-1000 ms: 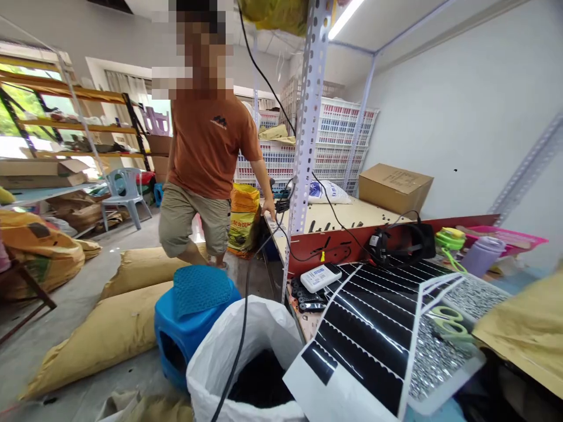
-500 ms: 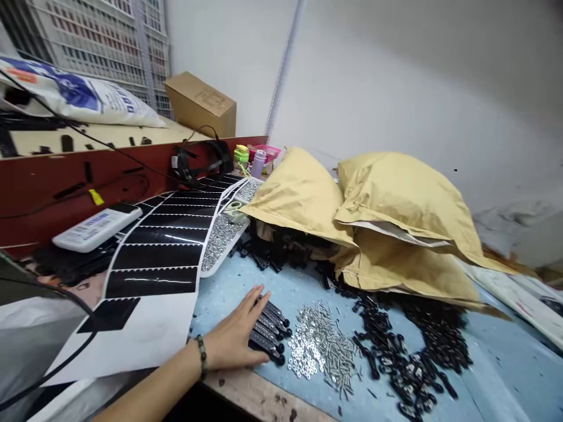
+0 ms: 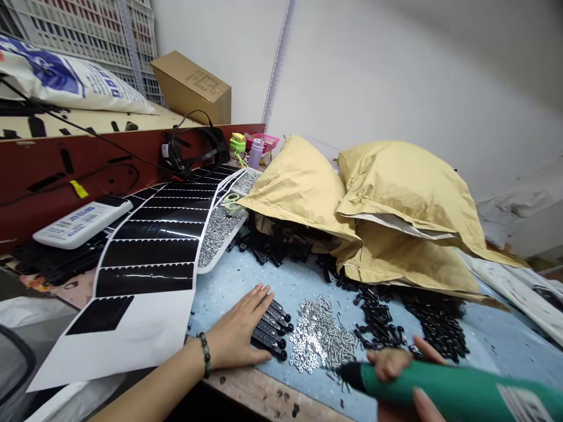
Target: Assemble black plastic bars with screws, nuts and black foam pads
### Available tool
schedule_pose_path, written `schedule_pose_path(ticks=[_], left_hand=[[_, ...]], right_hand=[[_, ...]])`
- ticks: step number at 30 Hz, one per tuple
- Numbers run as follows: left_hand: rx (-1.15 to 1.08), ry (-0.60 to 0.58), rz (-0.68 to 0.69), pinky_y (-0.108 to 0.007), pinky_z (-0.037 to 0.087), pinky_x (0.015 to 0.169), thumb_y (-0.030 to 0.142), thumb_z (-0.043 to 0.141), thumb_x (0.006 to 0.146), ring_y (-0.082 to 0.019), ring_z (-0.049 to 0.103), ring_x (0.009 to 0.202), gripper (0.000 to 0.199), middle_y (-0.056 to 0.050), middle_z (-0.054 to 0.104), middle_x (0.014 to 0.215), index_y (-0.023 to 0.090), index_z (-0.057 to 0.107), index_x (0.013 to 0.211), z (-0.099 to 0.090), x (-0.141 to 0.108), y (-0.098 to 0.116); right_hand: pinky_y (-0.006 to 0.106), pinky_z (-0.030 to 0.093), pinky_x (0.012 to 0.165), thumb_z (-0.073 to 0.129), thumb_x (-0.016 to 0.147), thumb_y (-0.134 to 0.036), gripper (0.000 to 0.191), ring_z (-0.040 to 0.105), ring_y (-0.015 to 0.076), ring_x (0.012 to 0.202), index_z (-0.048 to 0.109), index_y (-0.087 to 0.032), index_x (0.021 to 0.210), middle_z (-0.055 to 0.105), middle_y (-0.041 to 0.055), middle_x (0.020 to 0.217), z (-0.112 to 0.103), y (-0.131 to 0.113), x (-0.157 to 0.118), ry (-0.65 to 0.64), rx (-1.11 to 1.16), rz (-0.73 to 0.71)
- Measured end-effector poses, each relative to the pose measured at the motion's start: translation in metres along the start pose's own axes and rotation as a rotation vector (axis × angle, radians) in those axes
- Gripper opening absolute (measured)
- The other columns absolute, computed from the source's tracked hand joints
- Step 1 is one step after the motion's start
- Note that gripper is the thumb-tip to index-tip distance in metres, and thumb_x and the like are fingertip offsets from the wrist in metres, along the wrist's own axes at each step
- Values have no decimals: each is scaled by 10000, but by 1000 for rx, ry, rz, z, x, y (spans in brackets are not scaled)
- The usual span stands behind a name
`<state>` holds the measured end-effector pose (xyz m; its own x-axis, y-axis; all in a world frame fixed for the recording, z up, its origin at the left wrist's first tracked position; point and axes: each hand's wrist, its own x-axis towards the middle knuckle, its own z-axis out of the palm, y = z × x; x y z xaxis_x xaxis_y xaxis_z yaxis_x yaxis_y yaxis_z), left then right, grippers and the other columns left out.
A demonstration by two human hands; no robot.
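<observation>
Head view: black links (image 3: 270, 335) touch left hand (image 3: 235, 327), right (image 3: 387, 363) grips driver (image 3: 440, 390).

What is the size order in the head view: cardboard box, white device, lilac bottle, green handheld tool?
The green handheld tool and cardboard box lead, unranked, since the tool sits nearest the camera. Then the white device, then the lilac bottle.

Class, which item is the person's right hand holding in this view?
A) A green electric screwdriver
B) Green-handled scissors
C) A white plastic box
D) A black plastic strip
A: the right hand wraps around a green electric screwdriver, its black tip pointing toward the loose silver screws.
</observation>
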<state>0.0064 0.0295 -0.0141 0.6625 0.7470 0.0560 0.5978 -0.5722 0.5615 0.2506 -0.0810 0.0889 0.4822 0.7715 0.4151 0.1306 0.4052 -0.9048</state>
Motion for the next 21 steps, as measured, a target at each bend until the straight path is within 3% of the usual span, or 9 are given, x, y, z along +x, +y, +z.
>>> schedule_pose_path(ticks=[2,4,7,14,21], left_hand=[[10,3,8,-445,177,1157,523,666,714,-273,40,1431,1036,-71,65,1568,207,71,1501,1,-1,-1],[18,10,11,-441,181,1158,492,658,727,-275,45,1431,1004,-75,78,1566,199,89,1500,1,-1,-1],[19,17,21,-462,190,1155,456,645,749,-288,53,1429,946,-80,105,1563,201,125,1497,2,0,-2],[-29,69,55,-508,233,1141,414,673,760,-322,115,1416,941,-98,175,1548,229,116,1496,5,0,-4],[-11,44,47,-513,240,1138,419,682,760,-324,134,1412,950,-120,193,1539,222,112,1494,5,1,-4]], right_hand=[[386,519,665,657,784,-305,328,512,154,572,538,-256,1085,508,-34,613,43,3,18,23,127,-26],[343,502,665,657,792,-225,272,502,125,551,537,-229,1035,513,-55,599,75,10,30,-6,163,-34],[358,490,694,610,824,-200,200,534,130,574,532,-196,1008,558,-40,634,101,23,38,-81,162,-71],[289,436,567,553,861,-217,121,466,113,488,508,-191,971,490,-61,560,115,52,40,-192,254,-56],[262,422,530,555,878,-243,114,461,109,484,493,-202,965,481,-66,559,116,64,39,-262,253,-17]])
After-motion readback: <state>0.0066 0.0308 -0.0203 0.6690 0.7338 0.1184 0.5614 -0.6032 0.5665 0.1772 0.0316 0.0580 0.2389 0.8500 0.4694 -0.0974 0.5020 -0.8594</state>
